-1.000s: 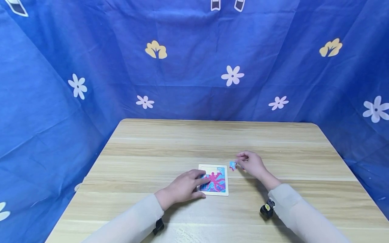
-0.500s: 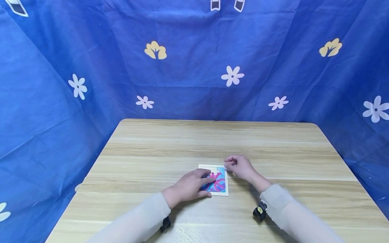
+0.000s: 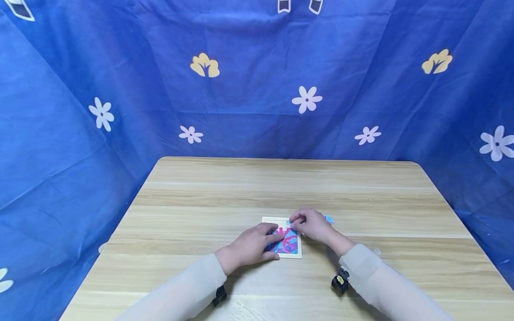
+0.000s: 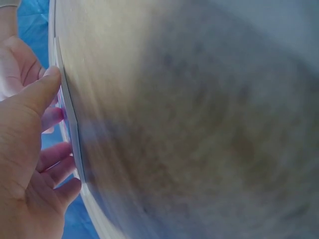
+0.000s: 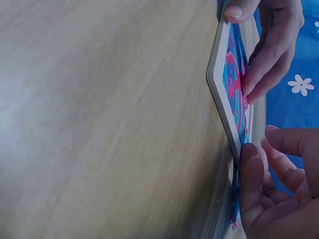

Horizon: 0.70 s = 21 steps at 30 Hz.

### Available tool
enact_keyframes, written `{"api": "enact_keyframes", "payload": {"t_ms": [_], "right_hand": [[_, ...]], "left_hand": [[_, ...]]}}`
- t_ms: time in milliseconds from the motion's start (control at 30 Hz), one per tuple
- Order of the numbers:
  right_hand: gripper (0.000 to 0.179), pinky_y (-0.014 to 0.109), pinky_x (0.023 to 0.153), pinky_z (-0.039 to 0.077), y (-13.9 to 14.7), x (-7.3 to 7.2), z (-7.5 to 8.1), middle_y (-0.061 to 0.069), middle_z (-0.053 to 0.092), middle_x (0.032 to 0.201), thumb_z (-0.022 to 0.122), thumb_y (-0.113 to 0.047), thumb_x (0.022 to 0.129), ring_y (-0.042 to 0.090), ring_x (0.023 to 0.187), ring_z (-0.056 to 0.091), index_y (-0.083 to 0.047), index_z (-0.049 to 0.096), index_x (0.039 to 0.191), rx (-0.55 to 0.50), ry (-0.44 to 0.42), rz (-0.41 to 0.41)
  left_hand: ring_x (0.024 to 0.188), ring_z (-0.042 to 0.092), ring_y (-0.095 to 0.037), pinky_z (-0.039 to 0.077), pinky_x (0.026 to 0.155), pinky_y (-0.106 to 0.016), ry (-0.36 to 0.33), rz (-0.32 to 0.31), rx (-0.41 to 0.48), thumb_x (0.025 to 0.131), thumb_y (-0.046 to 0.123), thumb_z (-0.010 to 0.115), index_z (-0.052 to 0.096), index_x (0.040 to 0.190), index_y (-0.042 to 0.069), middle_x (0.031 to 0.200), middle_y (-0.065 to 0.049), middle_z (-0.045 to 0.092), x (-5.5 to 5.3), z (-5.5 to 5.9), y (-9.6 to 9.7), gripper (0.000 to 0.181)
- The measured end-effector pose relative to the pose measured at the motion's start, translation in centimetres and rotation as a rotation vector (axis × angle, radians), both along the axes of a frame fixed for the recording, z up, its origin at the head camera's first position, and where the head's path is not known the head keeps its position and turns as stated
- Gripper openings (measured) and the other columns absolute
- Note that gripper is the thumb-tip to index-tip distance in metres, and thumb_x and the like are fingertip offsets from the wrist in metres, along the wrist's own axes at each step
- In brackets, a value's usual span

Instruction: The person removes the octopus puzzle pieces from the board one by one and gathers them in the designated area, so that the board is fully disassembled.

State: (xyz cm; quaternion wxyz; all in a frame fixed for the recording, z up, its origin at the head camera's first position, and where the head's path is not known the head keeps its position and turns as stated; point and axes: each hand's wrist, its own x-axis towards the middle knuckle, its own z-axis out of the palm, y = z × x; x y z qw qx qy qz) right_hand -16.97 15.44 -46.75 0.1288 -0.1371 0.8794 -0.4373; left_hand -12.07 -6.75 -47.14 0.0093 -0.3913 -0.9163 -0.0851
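Note:
A square jigsaw puzzle [image 3: 290,245] in a pale frame lies flat on the table, showing a pink octopus on blue. Part of its far side is bare. My left hand [image 3: 250,245] rests on its left part, fingers extended over the picture; the thumb touches the near edge in the right wrist view. My right hand [image 3: 315,225] is at the far right corner, thumb [image 5: 251,167] against the frame and index finger raised. Whether a piece is between its fingertips is hidden. Just beyond the right hand lies a loose blue puzzle piece [image 3: 329,219].
The wood-grain table [image 3: 192,191] stretches around the puzzle. A blue cloth [image 3: 249,89] with flower prints hangs behind the table and along its sides. Loose blue-and-pink puzzle material [image 5: 235,199] lies below the right hand in its wrist view.
My right hand has moved left from the loose pieces to the puzzle's far right corner, uncovering a blue piece behind it. The left hand has slid slightly right over the puzzle.

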Motion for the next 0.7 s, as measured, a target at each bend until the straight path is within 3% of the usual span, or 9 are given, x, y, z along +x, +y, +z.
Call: {"api": "enact_keyframes", "payload": {"t_ms": [200,400,700], "right_hand": [[0.011,0.026,0.054,0.049,-0.24,-0.04,0.22,-0.004,0.063,0.080,0.069,-0.010,0.087,0.012,0.061,0.056,-0.010,0.070,0.097,0.053,0.022,0.055],[0.012,0.029,0.070,0.049,-0.49,-0.21,0.29,-0.008,0.064,0.080,0.069,-0.008,0.084,0.008,0.072,0.055,-0.011,0.072,0.095,0.146,0.080,0.126],[0.012,0.029,0.073,0.048,-0.80,-0.17,0.36,-0.008,0.064,0.080,0.069,-0.007,0.084,0.009,0.073,0.055,-0.012,0.072,0.095,0.172,0.040,0.131]], "left_hand": [[0.124,0.047,-0.028,0.042,0.101,-0.037,0.003,0.003,0.001,0.087,0.048,0.064,0.057,0.134,0.015,0.135,-0.015,0.050,-0.06,-0.16,0.04,0.058],[0.124,0.048,-0.028,0.043,0.100,-0.037,0.012,0.001,-0.002,0.088,0.049,0.064,0.056,0.135,0.016,0.136,-0.014,0.049,-0.16,-0.33,0.05,0.058],[0.123,0.048,-0.028,0.045,0.099,-0.037,0.016,0.006,-0.008,0.087,0.048,0.064,0.056,0.135,0.016,0.135,-0.014,0.050,-0.14,-0.36,0.05,0.058]]}}
